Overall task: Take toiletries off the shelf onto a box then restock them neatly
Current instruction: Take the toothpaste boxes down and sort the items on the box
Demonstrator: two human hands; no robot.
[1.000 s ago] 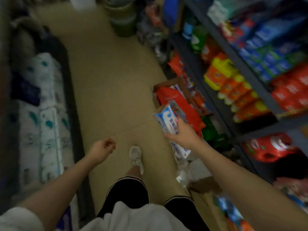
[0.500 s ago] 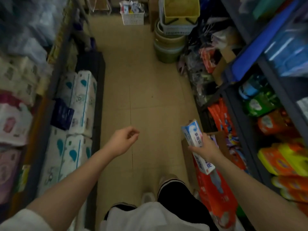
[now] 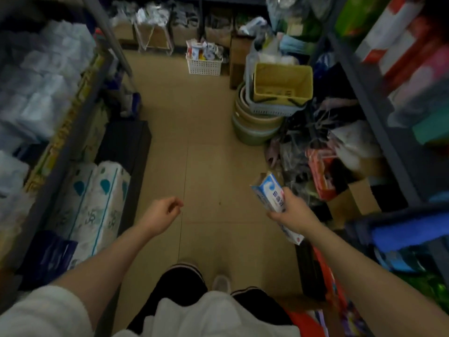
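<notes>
Right hand (image 3: pixel 290 212) grips blue-and-white toiletry pack (image 3: pixel 271 194) around its middle, fingers curled; pack tilted, top end pointing up-left, held in air over floor (image 3: pixel 206 154), clear of shelving. Just right of grip: cardboard box (image 3: pixel 359 198) w/ red packs (image 3: pixel 320 173). Left hand (image 3: pixel 161 214) well apart to left, fingers loosely curled, holding nothing. Beyond it: tissue-roll packs (image 3: pixel 97 203)

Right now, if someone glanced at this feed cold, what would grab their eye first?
Probably the blue-and-white pack, gripped in the right hand out over the aisle's right side. Next, the yellow basket perched on stacked tubs farther along on the right, and the white basket of small items on the floor at the far end. The left hand hangs loosely curled, holding nothing.
</notes>
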